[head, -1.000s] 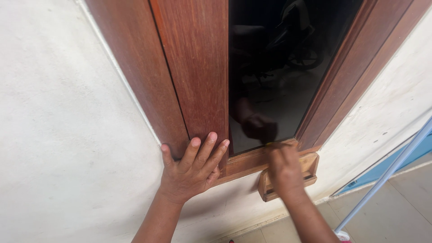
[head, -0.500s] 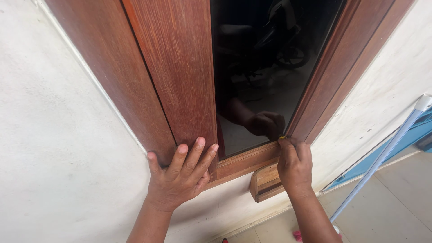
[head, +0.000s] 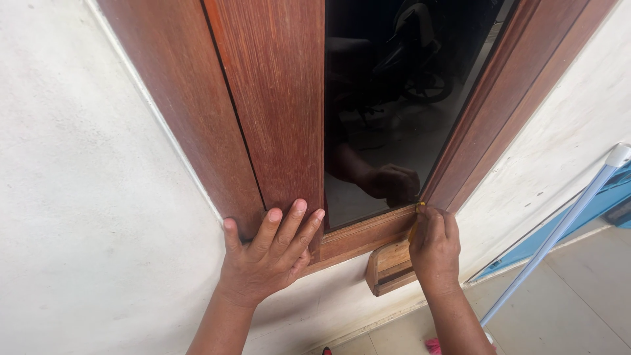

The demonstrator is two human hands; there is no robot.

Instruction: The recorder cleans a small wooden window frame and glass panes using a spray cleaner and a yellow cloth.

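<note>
White plaster wall [head: 85, 197] on the left. Left hand [head: 266, 253] is open, laid flat with fingers spread on the lower end of the reddish-brown wooden window frame [head: 263, 118], thumb out toward the wall. Right of it, dark glass pane [head: 388, 98] shows a dim reflection of a hand and forearm. Right hand [head: 434, 250] is closed, pinching a small yellow thing [head: 415, 227], mostly hidden, with its tip at the pane's lower right corner where the bottom rail meets the right upright. Small wooden block [head: 388, 266] sits just under the rail, touching that hand. Far right, a pale blue pole [head: 559, 233] leans down to the tiled floor [head: 578, 309].
</note>
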